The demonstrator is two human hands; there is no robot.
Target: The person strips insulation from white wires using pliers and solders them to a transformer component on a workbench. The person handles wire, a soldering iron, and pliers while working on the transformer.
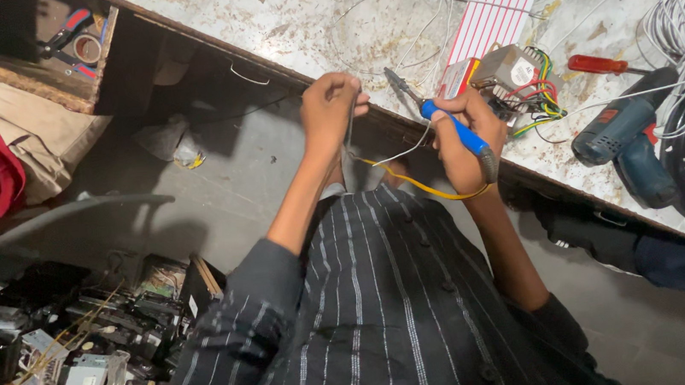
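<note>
Crowding the right hand (464, 140), clamped on a blue soldering iron (456, 130), are a transformer (514, 71) and drill (624, 139). The left hand (331, 109) pinches a thin wire (350, 127) at the bench edge (259, 64), above open floor (230, 188).

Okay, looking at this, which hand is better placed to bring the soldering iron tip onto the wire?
Probably the right hand: it already grips the blue-handled soldering iron, whose metal tip points toward the thin white wire pinched in the left hand, just beside it above the edge of the stained marble worktop.
</note>
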